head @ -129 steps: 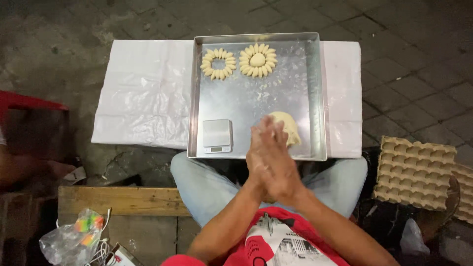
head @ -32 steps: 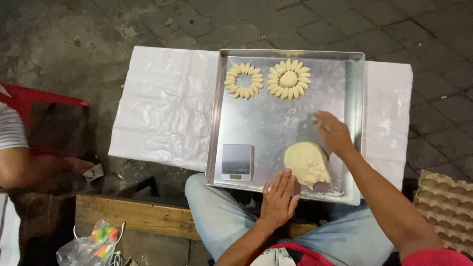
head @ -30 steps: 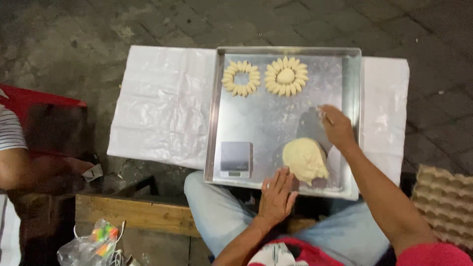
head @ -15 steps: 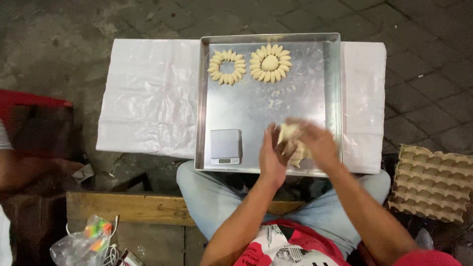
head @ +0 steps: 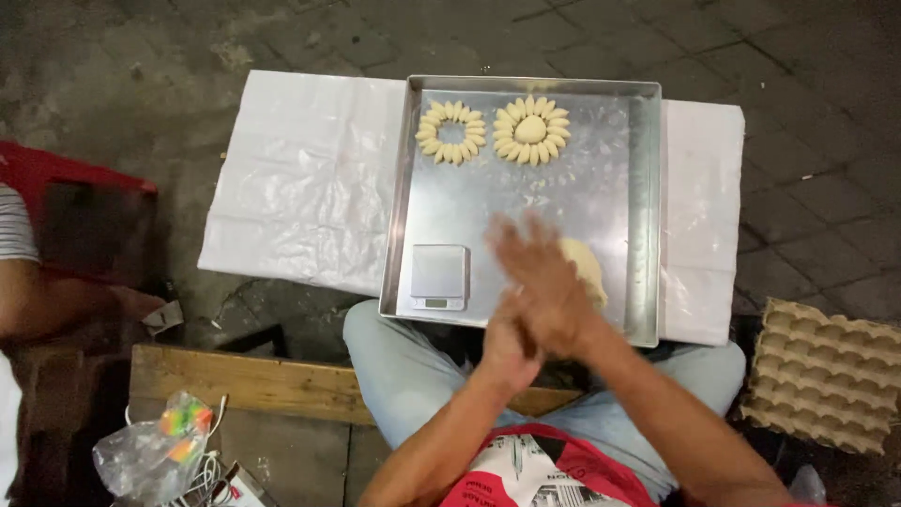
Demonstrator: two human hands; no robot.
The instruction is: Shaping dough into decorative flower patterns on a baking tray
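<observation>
From the head camera, looking straight down, the person's two hands were pressed palm to palm above the near edge of a metal tray (head: 413,188). The right hand (head: 544,282) lay on top with its fingers stretched out and blurred; the left hand (head: 507,343) sat beneath it, closer to the body. Whether anything was caught between the palms I could not tell.

Just beside the hands, partly hidden behind the right one, a pale lump of dough (head: 587,268) rested on the tray near its right wall. A small silver kitchen scale (head: 439,275) stood in the tray's near left corner. At the far end lay two flower-shaped dough pieces side by side: a ring of petals with an open middle (head: 450,131) and a fuller flower with a round centre (head: 531,130).

The tray sat on a white plastic sheet (head: 300,178) over the person's knees. A cardboard egg tray (head: 826,376) lay to the right, a wooden board (head: 244,385) and a clear bag with coloured bits (head: 160,451) to the left. Another person's arm (head: 38,300) showed at the left edge.
</observation>
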